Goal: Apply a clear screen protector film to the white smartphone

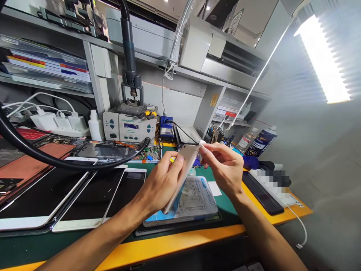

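My left hand (160, 180) grips a slim gold phone (184, 165) by its edges, holding it tilted up above the workbench, back side toward me. My right hand (225, 165) is pinched shut on a small white swab or wipe (202, 143), pressed against the phone's top corner. Below the phone lies a blue and grey repair mat (194, 201) on the green bench surface (228, 205).
Several white phones and tablets (84, 195) lie face up at the left. A thick black hose (42, 156) arcs over them. A soldering station (129, 126), bottles (261, 141) and tool cups stand at the back. A dark phone (261, 192) and keyboard lie at right, near the orange bench edge (169, 244).
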The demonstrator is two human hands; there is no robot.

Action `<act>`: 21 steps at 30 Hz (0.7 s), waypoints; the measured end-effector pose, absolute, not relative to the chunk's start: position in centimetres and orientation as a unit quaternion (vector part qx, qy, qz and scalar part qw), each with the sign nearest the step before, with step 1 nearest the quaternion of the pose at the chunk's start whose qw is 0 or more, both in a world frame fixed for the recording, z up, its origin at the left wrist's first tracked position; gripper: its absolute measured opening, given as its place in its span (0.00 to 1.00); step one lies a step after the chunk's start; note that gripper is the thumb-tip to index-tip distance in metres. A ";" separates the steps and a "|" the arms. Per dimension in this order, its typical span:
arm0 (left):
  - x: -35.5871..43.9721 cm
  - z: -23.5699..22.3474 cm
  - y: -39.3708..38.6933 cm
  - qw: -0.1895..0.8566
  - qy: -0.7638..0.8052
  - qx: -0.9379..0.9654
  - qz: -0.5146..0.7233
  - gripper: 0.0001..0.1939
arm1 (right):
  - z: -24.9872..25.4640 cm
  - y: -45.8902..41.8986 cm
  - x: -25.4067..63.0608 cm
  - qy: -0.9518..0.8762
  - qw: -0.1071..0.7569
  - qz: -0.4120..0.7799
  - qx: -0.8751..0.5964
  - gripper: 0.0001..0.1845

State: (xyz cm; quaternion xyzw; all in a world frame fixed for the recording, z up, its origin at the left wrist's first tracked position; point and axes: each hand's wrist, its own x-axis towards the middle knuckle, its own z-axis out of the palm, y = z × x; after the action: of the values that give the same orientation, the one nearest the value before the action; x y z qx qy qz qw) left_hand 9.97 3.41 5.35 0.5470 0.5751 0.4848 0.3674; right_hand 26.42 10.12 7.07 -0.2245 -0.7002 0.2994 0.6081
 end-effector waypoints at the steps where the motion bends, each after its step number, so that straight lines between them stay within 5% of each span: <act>1: 10.0 5.3 3.4 0.363 0.578 0.546 0.486 0.22 | 7.0 10.1 26.5 -0.705 0.606 0.294 -0.222 0.03; 8: 9.6 5.1 3.8 0.365 0.584 0.516 0.510 0.20 | 5.9 8.4 25.8 -0.817 0.528 0.188 -0.136 0.06; 14: 9.4 5.3 4.3 0.361 0.596 0.483 0.530 0.17 | 4.4 6.8 24.8 -0.865 0.452 0.216 -0.020 0.10; 21: 9.2 5.2 4.1 0.390 0.567 0.501 0.524 0.18 | 4.4 7.1 24.8 -0.860 0.465 0.208 -0.026 0.09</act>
State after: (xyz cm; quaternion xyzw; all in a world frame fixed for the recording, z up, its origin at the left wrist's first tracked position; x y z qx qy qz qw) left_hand 9.23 4.14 5.22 0.5011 0.5673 0.5242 0.3904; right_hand 24.79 7.12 4.35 -0.0257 -0.8599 0.2085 0.4652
